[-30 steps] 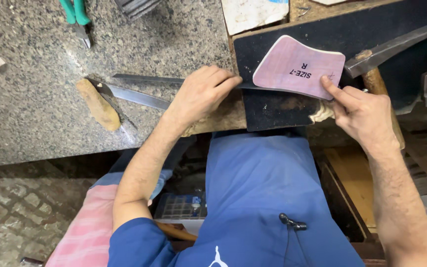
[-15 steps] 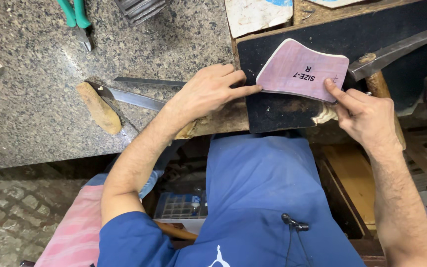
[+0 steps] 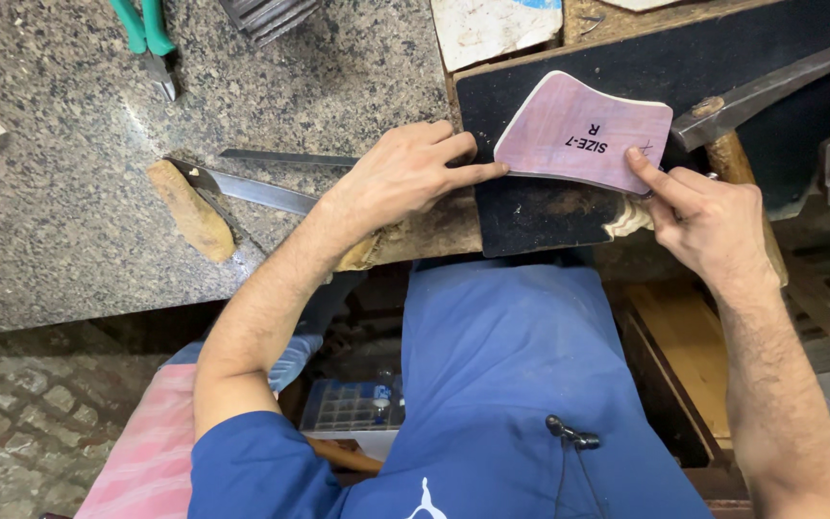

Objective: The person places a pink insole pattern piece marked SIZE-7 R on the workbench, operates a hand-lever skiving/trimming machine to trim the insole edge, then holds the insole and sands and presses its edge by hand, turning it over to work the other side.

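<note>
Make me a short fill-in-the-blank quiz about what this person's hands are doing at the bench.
1. Both hands hold a curved pink pattern piece flat on a ____ mat.
2. The left hand touches the piece's ____ edge.
3. The knife on the stone counter has a ____ handle.
4. The pliers have ____ grips.

Missing words: black; left; wooden; green

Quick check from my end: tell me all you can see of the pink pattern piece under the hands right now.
The pink pattern piece is a flat, stiff-looking card or board, mauve on top with a pale edge and dark printed marks. Its outline has a rounded left corner, a concave lower edge and a straighter right side. It lies flat on the black sheet at the bench edge. The left hand presses an index fingertip against its left edge; the right hand pins its lower right corner with a fingertip. A hammer lies just to its right.
</note>
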A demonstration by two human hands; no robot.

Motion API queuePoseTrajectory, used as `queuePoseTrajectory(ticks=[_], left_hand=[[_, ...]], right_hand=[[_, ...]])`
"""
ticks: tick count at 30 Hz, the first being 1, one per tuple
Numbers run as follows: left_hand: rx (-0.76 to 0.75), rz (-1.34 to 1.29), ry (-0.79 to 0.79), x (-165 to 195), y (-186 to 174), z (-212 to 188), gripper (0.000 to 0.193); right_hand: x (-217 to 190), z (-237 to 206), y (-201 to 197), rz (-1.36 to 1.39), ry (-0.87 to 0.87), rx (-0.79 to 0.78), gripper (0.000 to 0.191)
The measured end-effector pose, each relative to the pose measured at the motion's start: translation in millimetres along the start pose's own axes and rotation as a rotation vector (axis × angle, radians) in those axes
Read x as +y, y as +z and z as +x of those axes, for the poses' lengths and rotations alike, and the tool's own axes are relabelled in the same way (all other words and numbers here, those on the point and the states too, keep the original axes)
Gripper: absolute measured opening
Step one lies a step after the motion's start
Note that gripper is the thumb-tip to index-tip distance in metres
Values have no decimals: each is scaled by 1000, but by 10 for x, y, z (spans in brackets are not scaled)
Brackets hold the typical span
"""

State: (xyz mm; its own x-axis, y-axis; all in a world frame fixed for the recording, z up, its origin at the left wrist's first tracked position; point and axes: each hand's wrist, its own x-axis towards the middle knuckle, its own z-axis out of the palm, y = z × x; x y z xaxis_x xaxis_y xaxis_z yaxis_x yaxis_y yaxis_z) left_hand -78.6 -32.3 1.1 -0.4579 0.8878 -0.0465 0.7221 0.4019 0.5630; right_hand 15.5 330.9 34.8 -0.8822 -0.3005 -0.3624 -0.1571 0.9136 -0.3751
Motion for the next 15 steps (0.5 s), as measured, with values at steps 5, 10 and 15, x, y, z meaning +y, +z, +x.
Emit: queuePoseTrajectory(ticks=[5, 10, 15], left_hand=[[-5, 27, 4, 6, -16, 8, 67], [-12, 45, 4, 10, -9, 18, 67], [-7, 47, 16, -19, 9, 20, 65]], right_hand=[[6, 0, 16, 30, -9, 33, 64], [0, -11, 17, 41, -3, 31, 64], [-38, 29, -5, 52, -12, 54, 63]])
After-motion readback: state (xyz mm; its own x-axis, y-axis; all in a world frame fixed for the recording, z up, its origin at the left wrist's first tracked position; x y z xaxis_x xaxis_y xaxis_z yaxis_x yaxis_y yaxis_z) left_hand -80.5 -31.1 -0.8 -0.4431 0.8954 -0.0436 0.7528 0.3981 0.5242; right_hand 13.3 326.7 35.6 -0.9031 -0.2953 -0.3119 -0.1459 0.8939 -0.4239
